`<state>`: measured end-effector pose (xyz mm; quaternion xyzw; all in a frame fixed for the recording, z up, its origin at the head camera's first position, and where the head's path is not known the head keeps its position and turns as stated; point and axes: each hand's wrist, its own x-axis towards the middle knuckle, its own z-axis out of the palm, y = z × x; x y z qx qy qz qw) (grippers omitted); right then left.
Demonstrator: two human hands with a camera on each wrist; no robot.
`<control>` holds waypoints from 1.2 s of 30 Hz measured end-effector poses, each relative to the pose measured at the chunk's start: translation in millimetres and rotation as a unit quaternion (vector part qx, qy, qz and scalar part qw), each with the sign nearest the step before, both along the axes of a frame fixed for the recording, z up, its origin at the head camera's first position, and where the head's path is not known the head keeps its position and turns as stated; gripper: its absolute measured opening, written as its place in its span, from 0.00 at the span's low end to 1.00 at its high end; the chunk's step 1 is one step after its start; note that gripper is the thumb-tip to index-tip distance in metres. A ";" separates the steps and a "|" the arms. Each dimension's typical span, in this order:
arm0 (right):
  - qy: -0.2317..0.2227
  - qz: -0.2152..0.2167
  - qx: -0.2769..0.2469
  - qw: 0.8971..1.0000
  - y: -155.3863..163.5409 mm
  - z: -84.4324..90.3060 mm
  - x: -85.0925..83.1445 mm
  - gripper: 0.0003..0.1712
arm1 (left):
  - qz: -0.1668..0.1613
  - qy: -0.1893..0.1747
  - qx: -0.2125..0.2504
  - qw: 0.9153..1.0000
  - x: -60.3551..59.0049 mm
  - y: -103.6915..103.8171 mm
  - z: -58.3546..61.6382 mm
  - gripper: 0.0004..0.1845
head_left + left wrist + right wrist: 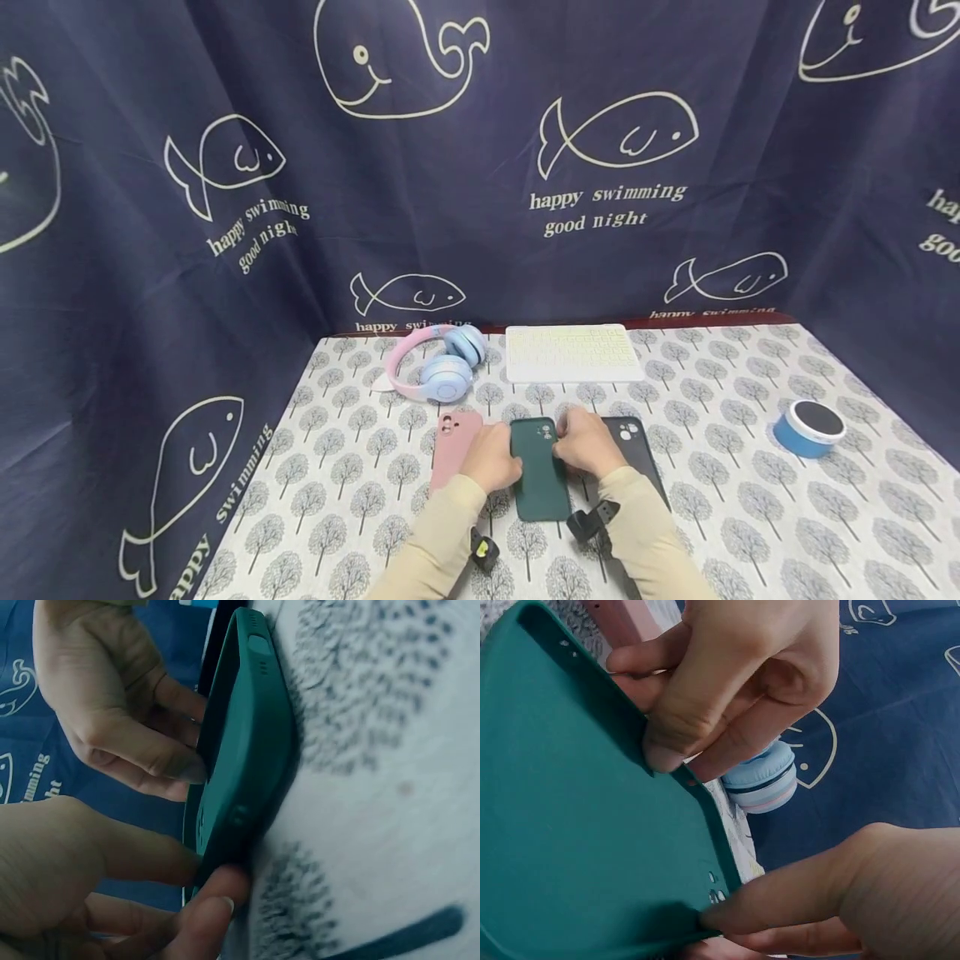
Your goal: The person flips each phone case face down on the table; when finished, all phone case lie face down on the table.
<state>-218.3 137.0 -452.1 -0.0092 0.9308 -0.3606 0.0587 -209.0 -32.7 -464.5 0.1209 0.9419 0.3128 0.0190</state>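
Observation:
In the head view a dark green phone case [542, 475] is in the middle, its hollow inner side facing up. My left hand [492, 457] pinches its left rim, thumb inside and fingers outside, as the right wrist view shows. At the upper right corner, by the camera holes, my right hand [587, 442] pinches the rim. The left wrist view shows the green case's side wall [262, 742] close to the cloth; whether it is fully lifted, I cannot tell. A pink phone case [453, 442] is partly behind my left hand, and a black phone case [643, 454] partly behind my right.
Pink and blue headphones [446, 375] lie at the back left. A white keyboard [573, 354] sits along the back edge. On the right stands a blue round object with a dark top [808, 429]. Tree-patterned cloth [735, 500] covers the table; a navy curtain [480, 208] hangs behind.

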 end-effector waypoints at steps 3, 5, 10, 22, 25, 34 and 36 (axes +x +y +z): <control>0.009 -0.010 -0.013 1.000 -1.6 -0.3 -1.0 0.16 | 0.005 -0.014 0.018 1.000 -1.2 -3.1 4.1 0.06; 0.013 -0.015 -0.019 1.000 -3.2 -0.7 -1.5 0.18 | 0.008 -0.025 0.046 0.999 -1.4 -5.2 7.5 0.10; 0.035 -0.023 -0.029 0.999 -8.5 -5.4 -2.0 0.16 | 0.009 -0.037 0.125 0.991 -0.9 -11.2 17.1 0.27; 0.069 -0.006 -0.056 0.996 -25.1 -14.4 -4.1 0.10 | -0.002 -0.033 0.165 0.986 -1.2 -13.3 34.5 0.27; 0.079 0.005 -0.051 0.996 -27.7 -19.8 -5.6 0.09 | -0.006 -0.021 0.163 0.986 0.0 -9.1 32.7 0.28; 0.101 0.014 -0.017 0.995 -31.5 -25.2 -7.8 0.10 | -0.014 0.011 0.154 0.988 1.2 0.1 27.6 0.24; 0.102 0.014 -0.012 0.995 -31.7 -24.3 -7.5 0.10 | -0.013 0.015 0.148 0.989 1.1 1.2 27.3 0.24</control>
